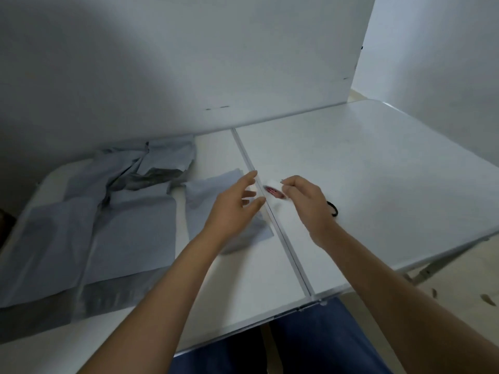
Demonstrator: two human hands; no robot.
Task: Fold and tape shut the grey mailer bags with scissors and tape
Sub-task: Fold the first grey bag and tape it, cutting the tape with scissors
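Note:
A white tape roll (pixel 274 191) with a red core lies on the table seam between my hands. My right hand (pixel 303 197) pinches the tape's end at the roll's right side. My left hand (pixel 237 201) hovers just left of the roll with fingers spread, above a small folded grey mailer bag (pixel 205 201). Black scissors (pixel 332 209) lie on the table behind my right wrist, mostly hidden. Several more grey mailer bags (pixel 129 233) lie flat or crumpled on the table's left half.
The white folding table (pixel 378 171) has a metal seam down its middle and a white wall panel along its back edge. My legs in blue trousers show below the front edge. Floor lies to the right.

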